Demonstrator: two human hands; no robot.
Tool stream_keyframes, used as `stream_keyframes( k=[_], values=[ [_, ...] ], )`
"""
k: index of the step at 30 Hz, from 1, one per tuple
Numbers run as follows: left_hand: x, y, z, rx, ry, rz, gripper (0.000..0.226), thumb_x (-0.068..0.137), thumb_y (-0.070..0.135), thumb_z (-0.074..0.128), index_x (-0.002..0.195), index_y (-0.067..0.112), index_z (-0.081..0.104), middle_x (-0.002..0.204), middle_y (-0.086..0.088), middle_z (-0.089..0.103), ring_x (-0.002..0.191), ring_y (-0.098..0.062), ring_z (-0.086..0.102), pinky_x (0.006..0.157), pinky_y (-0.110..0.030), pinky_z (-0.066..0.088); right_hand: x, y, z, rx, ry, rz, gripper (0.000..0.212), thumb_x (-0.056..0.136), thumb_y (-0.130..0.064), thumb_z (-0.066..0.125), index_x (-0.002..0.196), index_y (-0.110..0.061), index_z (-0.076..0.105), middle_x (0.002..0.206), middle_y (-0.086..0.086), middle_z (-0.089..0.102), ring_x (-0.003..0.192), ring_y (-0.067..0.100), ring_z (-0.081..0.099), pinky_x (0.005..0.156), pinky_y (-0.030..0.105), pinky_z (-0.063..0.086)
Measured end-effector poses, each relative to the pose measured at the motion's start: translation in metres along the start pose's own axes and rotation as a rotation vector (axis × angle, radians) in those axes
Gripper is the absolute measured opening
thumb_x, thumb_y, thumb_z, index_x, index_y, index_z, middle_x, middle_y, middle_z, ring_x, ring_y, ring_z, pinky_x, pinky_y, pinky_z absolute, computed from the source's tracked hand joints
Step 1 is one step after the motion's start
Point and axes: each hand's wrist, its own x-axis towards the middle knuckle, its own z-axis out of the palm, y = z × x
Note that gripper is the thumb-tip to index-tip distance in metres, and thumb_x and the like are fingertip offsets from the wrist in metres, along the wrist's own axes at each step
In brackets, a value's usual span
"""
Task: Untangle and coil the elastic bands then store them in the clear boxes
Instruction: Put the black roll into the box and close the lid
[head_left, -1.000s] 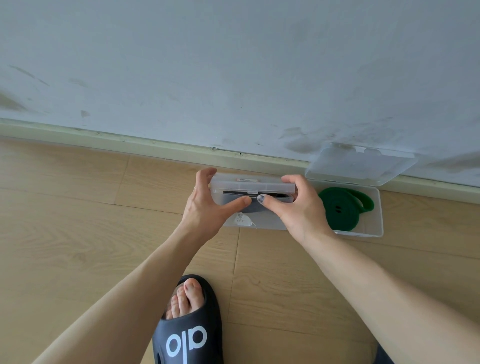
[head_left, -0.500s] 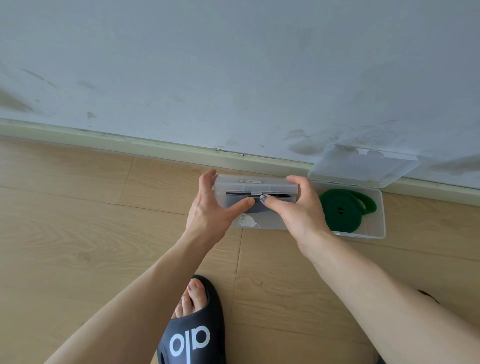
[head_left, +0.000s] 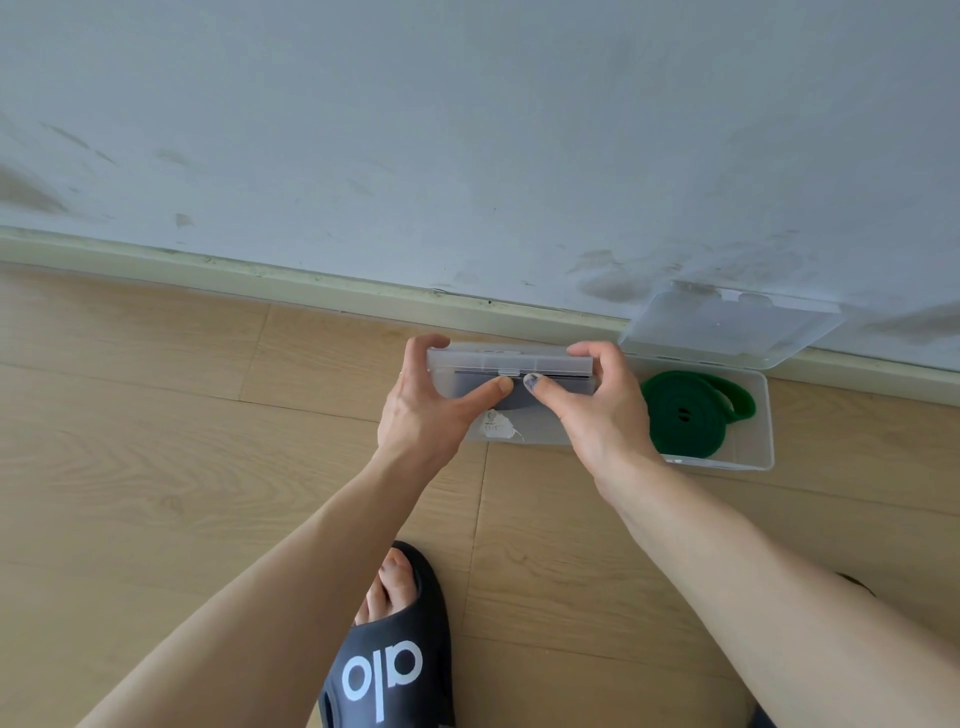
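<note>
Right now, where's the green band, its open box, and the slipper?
green band (head_left: 683, 413), head view, on the coil's flat top.
open clear box (head_left: 768, 415), head view, on its right wall.
black slipper (head_left: 395, 670), head view, on the strap.

Pale wood-plank floor (head_left: 156, 467), met by a skirting board (head_left: 311, 288). Directly on it: two clear boxes (head_left: 761, 447) side by side; nearer, a black slide sandal (head_left: 395, 670).
</note>
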Motion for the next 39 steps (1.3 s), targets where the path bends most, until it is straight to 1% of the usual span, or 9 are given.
stream_keyframes(
  k=[5,10,13,16,18,22,26,33,39],
  values=[
    [0.0,-0.004,0.002,0.022,0.016,0.026,0.068,0.073,0.064,0.081,0.125,0.043,0.043,0.109,0.009,0.059,0.101,-0.019,0.059,0.086,-0.045,0.056,-0.003,0.005,-0.001,-0.044,0.017,-0.048,0.045,0.086,-0.04,0.082,0.123,-0.032,0.057,0.116,-0.014,0.051,0.114,0.009,0.045,0.09,0.027,0.035],
    [-0.001,-0.011,0.006,0.091,0.103,0.082,0.067,0.069,0.072,0.078,0.12,0.044,0.043,0.103,0.008,0.064,0.094,-0.02,0.065,0.08,-0.049,0.058,-0.004,0.005,-0.002,-0.134,0.017,-0.099,0.049,0.084,-0.038,0.083,0.123,-0.029,0.056,0.11,-0.013,0.055,0.108,0.012,0.049,0.08,0.026,0.036],
    [0.0,-0.013,0.006,0.115,0.104,0.107,0.064,0.073,0.072,0.076,0.121,0.044,0.043,0.102,0.008,0.064,0.092,-0.019,0.064,0.08,-0.048,0.058,-0.003,0.005,-0.004,-0.137,0.032,-0.077,0.051,0.082,-0.04,0.085,0.121,-0.028,0.056,0.101,-0.013,0.054,0.097,0.011,0.05,0.067,0.014,0.036],
    [0.001,-0.014,0.005,0.12,0.094,0.12,0.06,0.074,0.072,0.074,0.119,0.047,0.042,0.1,0.008,0.064,0.09,-0.02,0.064,0.078,-0.048,0.058,-0.001,0.005,-0.004,-0.149,0.052,-0.077,0.052,0.078,-0.041,0.088,0.118,-0.027,0.057,0.098,-0.01,0.055,0.084,-0.001,0.05,0.062,0.009,0.034],
    [0.002,-0.015,0.005,0.131,0.099,0.137,0.061,0.073,0.073,0.074,0.118,0.045,0.043,0.101,0.009,0.063,0.09,-0.019,0.063,0.077,-0.046,0.058,0.0,0.005,-0.004,-0.172,0.061,-0.097,0.05,0.078,-0.042,0.088,0.115,-0.025,0.058,0.097,-0.008,0.056,0.08,-0.005,0.048,0.061,0.008,0.035],
    [0.005,-0.016,0.003,0.154,0.121,0.175,0.061,0.072,0.072,0.076,0.116,0.039,0.047,0.104,0.01,0.063,0.094,-0.017,0.061,0.075,-0.038,0.053,0.0,0.007,-0.002,-0.207,0.075,-0.154,0.048,0.078,-0.044,0.087,0.111,-0.024,0.058,0.092,-0.013,0.057,0.083,0.004,0.052,0.065,0.01,0.038],
    [0.01,-0.015,0.003,0.155,0.113,0.205,0.061,0.074,0.066,0.078,0.116,0.031,0.051,0.108,0.008,0.063,0.097,-0.018,0.059,0.074,-0.034,0.05,0.002,0.009,-0.002,-0.209,0.06,-0.19,0.047,0.08,-0.044,0.086,0.11,-0.024,0.057,0.09,-0.017,0.057,0.084,0.002,0.053,0.063,0.01,0.039],
    [0.005,-0.029,-0.008,0.198,0.022,0.354,0.07,0.078,0.053,0.082,0.133,0.028,0.046,0.134,0.016,0.05,0.107,-0.003,0.046,0.086,-0.026,0.043,0.009,0.012,-0.007,-0.208,-0.003,-0.194,0.048,0.078,-0.044,0.087,0.106,-0.023,0.055,0.095,-0.013,0.059,0.085,0.006,0.054,0.063,0.012,0.038],
    [0.014,-0.024,-0.014,0.144,-0.031,0.391,0.051,0.08,0.05,0.081,0.118,0.033,0.051,0.118,0.016,0.055,0.104,-0.012,0.054,0.077,-0.029,0.047,0.016,0.011,-0.003,-0.214,0.017,-0.198,0.047,0.079,-0.046,0.086,0.105,-0.023,0.054,0.092,-0.006,0.061,0.079,0.009,0.056,0.06,0.018,0.039]
  ],
)
